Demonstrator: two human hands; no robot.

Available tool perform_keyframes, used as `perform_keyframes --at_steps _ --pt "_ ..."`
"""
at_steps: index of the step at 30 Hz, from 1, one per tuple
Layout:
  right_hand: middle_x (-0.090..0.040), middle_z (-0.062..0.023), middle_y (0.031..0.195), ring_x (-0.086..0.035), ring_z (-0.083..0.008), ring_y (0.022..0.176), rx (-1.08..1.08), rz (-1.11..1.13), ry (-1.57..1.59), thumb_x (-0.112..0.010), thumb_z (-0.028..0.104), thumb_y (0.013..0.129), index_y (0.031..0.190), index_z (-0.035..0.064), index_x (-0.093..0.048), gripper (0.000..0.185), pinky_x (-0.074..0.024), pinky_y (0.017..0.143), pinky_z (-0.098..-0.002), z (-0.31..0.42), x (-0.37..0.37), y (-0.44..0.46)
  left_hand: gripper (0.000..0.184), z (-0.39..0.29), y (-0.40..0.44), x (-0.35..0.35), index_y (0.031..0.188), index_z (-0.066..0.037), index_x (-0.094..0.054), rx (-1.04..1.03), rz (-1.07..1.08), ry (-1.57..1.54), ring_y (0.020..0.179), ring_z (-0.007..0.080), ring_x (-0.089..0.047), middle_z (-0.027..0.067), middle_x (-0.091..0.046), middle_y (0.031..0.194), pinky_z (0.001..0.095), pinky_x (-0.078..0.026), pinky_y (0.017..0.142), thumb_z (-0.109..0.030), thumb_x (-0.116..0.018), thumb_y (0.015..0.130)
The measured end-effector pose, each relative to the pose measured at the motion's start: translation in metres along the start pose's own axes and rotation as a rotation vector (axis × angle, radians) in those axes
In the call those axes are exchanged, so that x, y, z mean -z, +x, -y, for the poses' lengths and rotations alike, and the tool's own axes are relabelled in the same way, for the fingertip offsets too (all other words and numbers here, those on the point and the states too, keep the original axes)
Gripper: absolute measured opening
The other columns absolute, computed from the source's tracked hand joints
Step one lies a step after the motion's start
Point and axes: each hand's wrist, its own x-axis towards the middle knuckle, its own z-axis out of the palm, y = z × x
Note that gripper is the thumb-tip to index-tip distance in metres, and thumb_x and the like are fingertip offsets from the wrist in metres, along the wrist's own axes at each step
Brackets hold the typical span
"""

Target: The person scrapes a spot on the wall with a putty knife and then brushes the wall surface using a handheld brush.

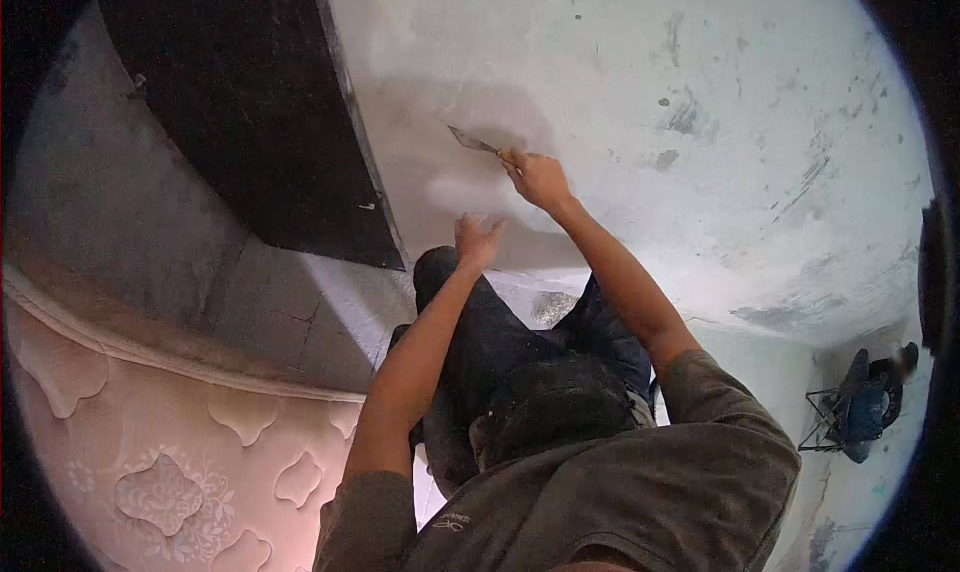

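The wooden handle of a putty knife (478, 143) is being gripped by the closed fingers of the right hand (541, 180), and its metal blade is angled up and to the left, right by the pale wall (620, 92); whether plaster is touched by the tip cannot be told. Lower down, the left hand (477, 240) is held out near the wall, its fingers loosely bent and the thumb kept apart; whether the wall is touched there cannot be told either. A soft shadow is thrown around both. Just beneath, dark trousers (480, 322) are seen, the knees parted. Off to the left, the wall is bordered by a black door (240, 102), and nearer, a pink patterned mattress (330, 542) is seen. At far right, grey patches are scattered across the plaster.
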Motion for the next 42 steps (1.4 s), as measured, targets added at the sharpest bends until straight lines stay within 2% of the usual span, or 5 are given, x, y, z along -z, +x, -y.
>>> perform_keyframes --at_steps 4,16,20,36,42 --pt "-0.064 -0.0169 0.076 -0.061 -0.0363 0.067 0.014 -0.005 0.039 -0.047 0.03 0.09 0.102 0.0122 -0.062 0.026 -0.0482 0.059 -0.0471 0.003 0.009 0.0 0.054 0.013 0.006 -0.008 0.104 0.0 -0.052 -0.087 0.011 -0.001 0.108 0.0333 -0.047 0.0175 -0.055 0.11 0.0422 -0.038 0.094 -0.038 -0.072 0.072" --pt "-0.062 -0.0177 0.071 -0.059 -0.0374 0.064 0.068 -0.059 0.123 -0.052 0.028 0.088 0.093 0.0078 -0.058 0.022 -0.0459 0.056 -0.0485 -0.003 0.004 0.002 0.055 -0.001 0.004 0.003 0.103 0.0 -0.051 0.006 0.012 0.027 0.103 0.033 -0.048 0.0174 -0.052 0.103 0.0426 -0.04 0.09 -0.04 -0.071 0.073" --pt "-0.064 -0.0147 0.074 -0.061 -0.035 0.068 -0.016 -0.016 0.079 -0.051 0.029 0.088 0.099 0.0131 -0.064 0.023 -0.0485 0.06 -0.0454 0.002 0.007 0.001 0.057 0.006 0.007 0.003 0.105 0.0 -0.049 0.018 -0.024 0.013 0.102 0.0347 -0.049 0.0194 -0.05 0.106 0.0423 -0.04 0.089 -0.041 -0.071 0.073" --pt "-0.06 -0.016 0.063 -0.06 -0.0352 0.061 0.008 -0.046 0.015 -0.054 0.026 0.087 0.096 0.0081 -0.061 0.021 -0.0469 0.055 -0.045 0.002 -0.004 -0.002 0.072 0.006 0.009 0.002 0.12 0.004 -0.043 -0.004 0.013 0.017 0.113 0.0343 -0.044 0.0183 -0.047 0.119 0.0425 -0.04 0.093 -0.043 -0.069 0.072" --pt "-0.059 -0.0177 0.062 -0.059 -0.0376 0.059 -0.035 -0.086 0.036 -0.054 0.026 0.088 0.093 0.0068 -0.054 0.019 -0.0458 0.052 -0.0482 0.012 -0.008 -0.01 0.057 0.008 0.008 -0.003 0.109 -0.001 -0.05 -0.004 -0.001 -0.034 0.109 0.0337 -0.046 0.0184 -0.049 0.112 0.0429 -0.041 0.09 -0.039 -0.071 0.072"
